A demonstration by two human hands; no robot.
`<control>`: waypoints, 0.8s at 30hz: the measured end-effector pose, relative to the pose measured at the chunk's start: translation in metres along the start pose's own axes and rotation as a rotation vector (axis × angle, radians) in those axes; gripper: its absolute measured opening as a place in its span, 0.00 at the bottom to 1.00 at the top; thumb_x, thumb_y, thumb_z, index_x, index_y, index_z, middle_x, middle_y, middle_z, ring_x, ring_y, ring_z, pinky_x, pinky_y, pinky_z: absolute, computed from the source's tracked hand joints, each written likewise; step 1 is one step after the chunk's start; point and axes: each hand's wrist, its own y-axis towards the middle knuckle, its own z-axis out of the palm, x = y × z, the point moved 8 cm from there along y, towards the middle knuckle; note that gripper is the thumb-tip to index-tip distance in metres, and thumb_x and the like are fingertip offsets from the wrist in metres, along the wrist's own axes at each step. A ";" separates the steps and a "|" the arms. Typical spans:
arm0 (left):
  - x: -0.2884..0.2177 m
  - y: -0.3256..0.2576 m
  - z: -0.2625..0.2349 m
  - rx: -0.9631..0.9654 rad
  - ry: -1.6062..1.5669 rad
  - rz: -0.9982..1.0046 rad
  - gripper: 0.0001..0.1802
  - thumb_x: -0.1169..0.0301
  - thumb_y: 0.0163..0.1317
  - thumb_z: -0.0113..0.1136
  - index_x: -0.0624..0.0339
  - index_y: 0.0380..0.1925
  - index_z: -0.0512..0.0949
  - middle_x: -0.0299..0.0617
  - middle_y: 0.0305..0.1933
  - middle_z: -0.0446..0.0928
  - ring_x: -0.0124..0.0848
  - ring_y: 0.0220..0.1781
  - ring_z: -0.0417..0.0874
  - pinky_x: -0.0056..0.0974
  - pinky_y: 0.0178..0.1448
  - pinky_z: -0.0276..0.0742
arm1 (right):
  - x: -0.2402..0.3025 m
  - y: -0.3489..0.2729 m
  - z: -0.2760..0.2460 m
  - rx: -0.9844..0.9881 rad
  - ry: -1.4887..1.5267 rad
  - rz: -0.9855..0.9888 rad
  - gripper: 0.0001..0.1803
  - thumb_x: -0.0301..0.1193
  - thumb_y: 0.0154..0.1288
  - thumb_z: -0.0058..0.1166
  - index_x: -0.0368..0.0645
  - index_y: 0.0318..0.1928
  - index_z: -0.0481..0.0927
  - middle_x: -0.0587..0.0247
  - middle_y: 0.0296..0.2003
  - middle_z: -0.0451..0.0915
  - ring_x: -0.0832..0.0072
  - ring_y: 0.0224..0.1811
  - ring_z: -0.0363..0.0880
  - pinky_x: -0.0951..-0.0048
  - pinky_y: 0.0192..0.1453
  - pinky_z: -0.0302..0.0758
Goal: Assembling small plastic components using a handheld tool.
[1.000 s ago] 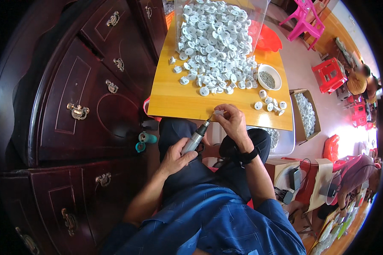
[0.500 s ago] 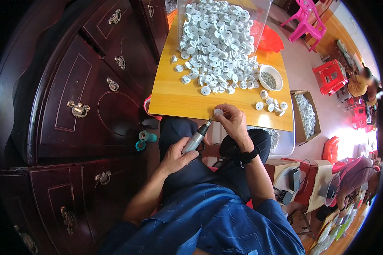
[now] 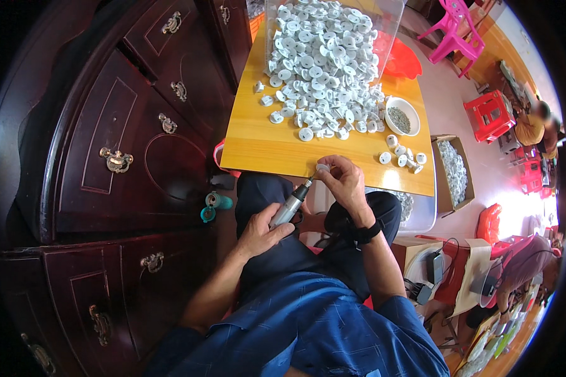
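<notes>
My left hand (image 3: 262, 232) is wrapped round a silver and black electric screwdriver (image 3: 288, 210), tilted with its bit pointing up and away from me. Between the fingertips of my right hand (image 3: 345, 183) is a small white plastic part (image 3: 322, 168). The tip of the bit meets this part or is very close to it; the fingers partly hide the contact. Both hands are above my lap, at the near edge of the yellow table (image 3: 264, 155). Beyond them lies a big heap of similar white parts (image 3: 321, 75), spilling from a clear bin.
A white bowl of small metal screws (image 3: 399, 117) stands right of the heap. Several white parts (image 3: 401, 151) lie apart near the table's right edge. A cardboard box of parts (image 3: 453, 176) is on the floor. Dark wooden drawers (image 3: 100, 125) rise on the left. People sit far right.
The view has shifted very slightly. My hands, the screwdriver and the white part stay in nearly the same place, both grips unchanged.
</notes>
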 end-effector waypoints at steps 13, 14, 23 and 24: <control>0.003 0.000 -0.003 -0.038 0.066 -0.015 0.22 0.57 0.64 0.68 0.60 0.50 0.78 0.38 0.31 0.81 0.25 0.29 0.80 0.34 0.36 0.77 | 0.005 -0.001 -0.001 -0.009 -0.003 -0.008 0.09 0.27 0.58 0.66 0.40 0.40 0.86 0.60 0.30 0.82 0.77 0.25 0.79 0.75 0.31 0.75; 0.004 0.000 -0.003 -0.038 0.062 -0.018 0.23 0.57 0.64 0.68 0.60 0.51 0.78 0.39 0.31 0.81 0.25 0.29 0.81 0.34 0.36 0.77 | 0.006 -0.001 -0.001 -0.008 -0.008 -0.012 0.09 0.27 0.58 0.66 0.40 0.40 0.86 0.60 0.30 0.82 0.77 0.25 0.79 0.75 0.31 0.75; 0.004 0.000 -0.003 -0.035 0.067 -0.039 0.23 0.57 0.63 0.69 0.61 0.51 0.78 0.39 0.32 0.81 0.26 0.30 0.81 0.35 0.38 0.77 | 0.008 -0.002 -0.001 -0.015 -0.025 -0.023 0.10 0.27 0.58 0.66 0.40 0.40 0.85 0.60 0.30 0.81 0.76 0.24 0.79 0.74 0.31 0.75; 0.005 0.000 -0.003 -0.033 0.069 -0.040 0.23 0.57 0.63 0.69 0.61 0.51 0.78 0.39 0.32 0.81 0.26 0.30 0.81 0.35 0.38 0.77 | 0.007 -0.002 -0.001 -0.018 -0.027 -0.020 0.10 0.27 0.57 0.67 0.40 0.40 0.85 0.60 0.30 0.81 0.76 0.24 0.78 0.74 0.31 0.75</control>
